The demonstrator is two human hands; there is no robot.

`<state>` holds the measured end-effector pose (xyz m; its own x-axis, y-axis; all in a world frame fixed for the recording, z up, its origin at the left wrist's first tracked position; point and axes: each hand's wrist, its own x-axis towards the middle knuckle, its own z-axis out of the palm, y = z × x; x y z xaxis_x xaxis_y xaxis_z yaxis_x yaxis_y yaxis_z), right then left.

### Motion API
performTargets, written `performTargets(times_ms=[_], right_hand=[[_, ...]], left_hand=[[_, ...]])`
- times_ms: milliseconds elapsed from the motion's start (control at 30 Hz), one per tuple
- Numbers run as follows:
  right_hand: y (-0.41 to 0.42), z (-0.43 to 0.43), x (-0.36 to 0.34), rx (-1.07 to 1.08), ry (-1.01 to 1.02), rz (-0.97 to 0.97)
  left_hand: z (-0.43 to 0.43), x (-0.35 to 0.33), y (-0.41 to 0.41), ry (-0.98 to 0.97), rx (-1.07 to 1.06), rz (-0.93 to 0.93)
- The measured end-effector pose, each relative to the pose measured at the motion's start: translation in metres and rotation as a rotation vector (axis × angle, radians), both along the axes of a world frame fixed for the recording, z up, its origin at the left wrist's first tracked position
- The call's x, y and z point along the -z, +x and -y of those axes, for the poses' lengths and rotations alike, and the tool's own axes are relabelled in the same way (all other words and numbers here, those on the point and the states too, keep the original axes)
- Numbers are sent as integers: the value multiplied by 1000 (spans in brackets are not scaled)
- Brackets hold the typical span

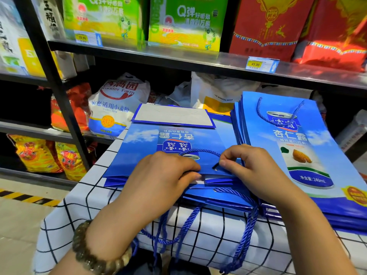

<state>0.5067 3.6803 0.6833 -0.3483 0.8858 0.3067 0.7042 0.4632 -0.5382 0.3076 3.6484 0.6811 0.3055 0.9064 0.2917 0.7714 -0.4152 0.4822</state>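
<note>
Thumb and forefinger of the right hand (256, 171) pinch the dark stiff tip (215, 166) of a blue cord (200, 150), holding it just above a metal eyelet (215, 170) near the mouth edge of a flat blue paper gift bag (143, 147). From the tip the cord arches left across the bag's printed face and goes under the left hand. The left hand (158, 175) lies beside the right at the centre of the frame. Its fingers curl over the same mouth edge and its thumb is tucked under it, so it grips the bag's lip. This bag is the top one of a small pile in the middle of the frame, on a white tablecloth (99, 195) with a black grid. More twisted cords (244, 235) hang from the lower bags over the cloth's near edge. A bead bracelet (89, 253) circles the left wrist at lower left. A second stack of bags (297, 155) lies fanned out at right. Behind, a flour sack (117, 108) sits on the dark shelving (198, 60), with a yellow price tag (262, 64) at upper right.
</note>
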Motion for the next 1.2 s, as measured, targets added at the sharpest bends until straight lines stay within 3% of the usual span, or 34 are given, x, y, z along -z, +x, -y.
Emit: performTargets(times_ms=[267,567,700,867,967,1067,1200], right_hand=[[3,1,-5,-41,-60,17],[-1,-6,-15,-90,-4,263],[-7,-8,-15,-120,-89,295],[-3,-1,-18,-159,-371,-9],[-3,0,-10,-115,-277,147],[-5,1,-7,-74,-196,171],[-5,3,-7,-55,-128,227]], left_hand=[[-1,0,0,3,-22,21],[-4,2,1,32,-34,-28],[-7,2,1,60,-90,-38],[-11,-4,1,157,-134,-45],[-8,-8,10,257,-165,-13],[-6,-4,22,379,-175,-71],[-6,4,38,293,-181,-296]])
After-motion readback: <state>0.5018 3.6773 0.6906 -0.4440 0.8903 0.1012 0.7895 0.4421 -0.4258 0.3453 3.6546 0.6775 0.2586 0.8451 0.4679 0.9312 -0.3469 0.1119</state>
